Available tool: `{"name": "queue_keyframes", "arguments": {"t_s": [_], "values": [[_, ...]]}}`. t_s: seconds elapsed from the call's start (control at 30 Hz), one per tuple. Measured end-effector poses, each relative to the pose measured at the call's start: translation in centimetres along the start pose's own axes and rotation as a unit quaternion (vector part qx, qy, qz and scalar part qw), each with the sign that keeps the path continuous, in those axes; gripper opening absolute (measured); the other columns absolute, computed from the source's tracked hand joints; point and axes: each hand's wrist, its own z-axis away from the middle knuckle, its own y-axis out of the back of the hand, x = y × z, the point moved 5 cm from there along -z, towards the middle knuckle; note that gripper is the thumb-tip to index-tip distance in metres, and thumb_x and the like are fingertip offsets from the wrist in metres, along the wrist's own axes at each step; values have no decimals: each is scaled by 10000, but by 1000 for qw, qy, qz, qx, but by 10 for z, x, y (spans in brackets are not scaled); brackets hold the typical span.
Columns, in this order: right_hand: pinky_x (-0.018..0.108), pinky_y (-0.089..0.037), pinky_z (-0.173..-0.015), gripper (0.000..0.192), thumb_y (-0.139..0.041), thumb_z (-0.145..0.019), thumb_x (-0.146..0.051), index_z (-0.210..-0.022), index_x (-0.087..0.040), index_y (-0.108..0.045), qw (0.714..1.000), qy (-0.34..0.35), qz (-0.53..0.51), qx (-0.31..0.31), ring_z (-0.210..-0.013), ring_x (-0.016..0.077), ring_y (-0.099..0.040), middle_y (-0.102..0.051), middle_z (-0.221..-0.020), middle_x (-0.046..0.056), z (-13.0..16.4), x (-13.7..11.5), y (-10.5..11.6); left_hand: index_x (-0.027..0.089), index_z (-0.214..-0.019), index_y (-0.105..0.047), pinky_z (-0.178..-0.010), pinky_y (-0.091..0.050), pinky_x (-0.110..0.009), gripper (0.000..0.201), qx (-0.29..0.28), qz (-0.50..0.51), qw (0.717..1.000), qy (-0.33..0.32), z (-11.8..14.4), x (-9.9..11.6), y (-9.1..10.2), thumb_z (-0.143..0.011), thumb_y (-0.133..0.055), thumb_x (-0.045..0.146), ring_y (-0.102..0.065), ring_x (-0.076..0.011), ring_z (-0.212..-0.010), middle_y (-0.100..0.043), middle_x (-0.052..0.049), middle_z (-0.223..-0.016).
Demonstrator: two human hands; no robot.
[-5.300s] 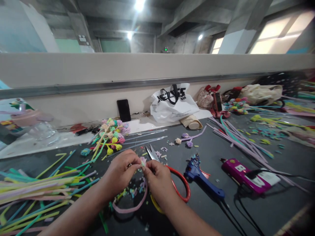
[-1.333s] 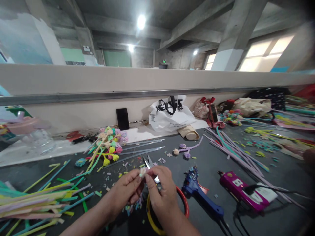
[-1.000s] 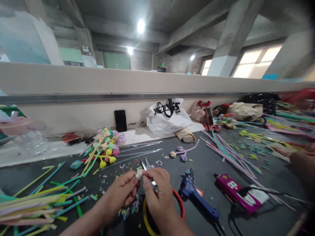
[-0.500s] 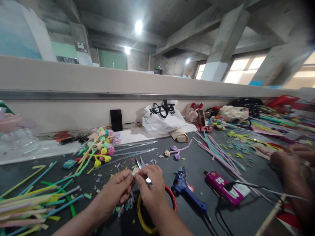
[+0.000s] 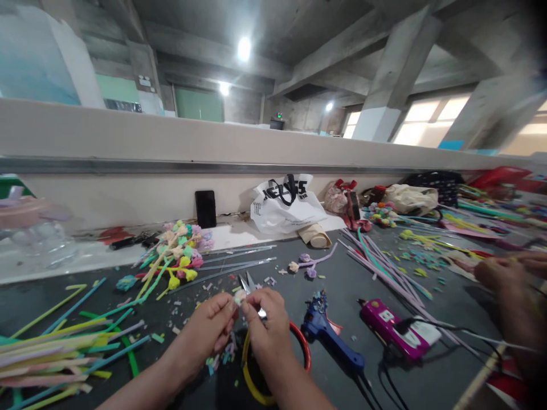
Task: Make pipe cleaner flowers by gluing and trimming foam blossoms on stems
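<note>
A: In the head view, what occupies the hands?

B: A small, pale cream-and-mint piece of fuzzy material (image 5: 240, 296), held just above a dark grey worktable (image 5: 337, 291) in the near centre of the scene. The left hand (image 5: 211, 320) pinches it between thumb and forefinger, its other fingers curled beneath. The right hand (image 5: 267, 319) meets it from the other side, thumb and forefinger also pinching, the fingertips of both hands nearly touching.

A: And directly under them?

B: A pair of steel scissors with one red and one yellow handle loop (image 5: 306, 344), blades pointing to the far side. The right hand hides their middle; whether it touches them, one cannot tell. Tiny pastel clippings (image 5: 220, 360) lie scattered near the left hand.

A: What lies to the right?

B: A blue glue gun with a clotted tip (image 5: 335, 340), then a magenta box with white lettering and a black cord (image 5: 393, 326). Farther right, a co-worker's hands (image 5: 504, 273) appear at the edge.

A: And to the left?

B: A heap of long fuzzy strips in yellow, green, blue and pink (image 5: 55, 353) fills the near corner; beyond it rests a cluster of multicoloured fuzzy blooms (image 5: 179, 247).
</note>
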Motion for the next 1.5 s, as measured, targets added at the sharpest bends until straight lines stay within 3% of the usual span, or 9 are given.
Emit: {"name": "queue_keyframes", "arguments": {"t_s": [0.13,0.33,0.67,0.97,1.1,1.2,1.27,1.37,1.5], "values": [[319,-374,-728,108,-505,-812,-197,-741,-197,-587,999,-34,-4,12,-743,175,-546,-619,-754,25,-1,2,3,199,-617,-397,-395,-220,-190,351,48,-135,987,-68,-2,4,12,-815,-430,486,-298,-70,-403,-340,77,-504],[315,-365,-741,95,-576,-766,-191,-671,-194,-574,999,-48,-17,2,-725,173,-546,-609,-702,6,-1,1,2,196,-576,-438,-551,-292,-225,285,104,-307,920,-221,2,19,15,-834,-452,316,-416,-125,-559,-443,24,-577],[290,-357,-714,142,-576,-743,-150,-609,-190,-548,994,-108,-27,-4,-704,165,-521,-562,-650,-11,0,9,-4,205,-676,-517,-612,-315,-259,222,112,-384,888,-227,5,17,11,-857,-415,284,-473,-160,-626,-515,-9,-642],[323,-332,-772,144,-543,-739,-83,-641,-184,-512,1000,11,-26,10,-687,150,-501,-570,-657,-10,1,-4,0,199,-643,-431,-593,-316,-269,296,86,-437,871,-208,5,16,6,-885,-299,308,-456,-157,-612,-481,-5,-631],[313,-342,-760,135,-566,-742,-106,-640,-188,-531,999,-13,-44,-1,-706,155,-522,-585,-665,-10,0,-1,-1,192,-617,-422,-567,-316,-251,303,72,-378,903,-189,4,17,7,-866,-352,349,-435,-135,-583,-444,14,-603],[294,-369,-707,104,-536,-795,-180,-692,-193,-551,995,-55,-77,15,-705,160,-524,-572,-692,-2,-3,6,4,193,-626,-409,-430,-251,-209,323,23,-223,971,-88,0,9,10,-849,-378,424,-347,-83,-431,-383,54,-531],[286,-385,-675,97,-493,-824,-210,-751,-194,-555,992,-66,-92,48,-717,164,-523,-559,-726,8,-5,9,9,188,-639,-408,-367,-160,-191,333,-17,-96,995,-19,-1,4,8,-837,-398,454,-257,-47,-352,-365,75,-500],[303,-389,-708,87,-486,-820,-203,-772,-189,-558,994,-45,-79,67,-757,176,-531,-566,-757,22,-7,7,14,168,-653,-442,-344,-100,-173,315,-46,35,998,16,-1,3,6,-817,-469,435,-204,-15,-323,-371,85,-488],[342,-348,-799,87,-511,-800,-146,-781,-194,-582,999,16,-32,27,-796,178,-551,-610,-787,22,-5,-3,11,155,-658,-466,-332,-97,-154,269,-66,115,991,30,-1,5,8,-818,-504,368,-209,-3,-318,-380,81,-491]]}}
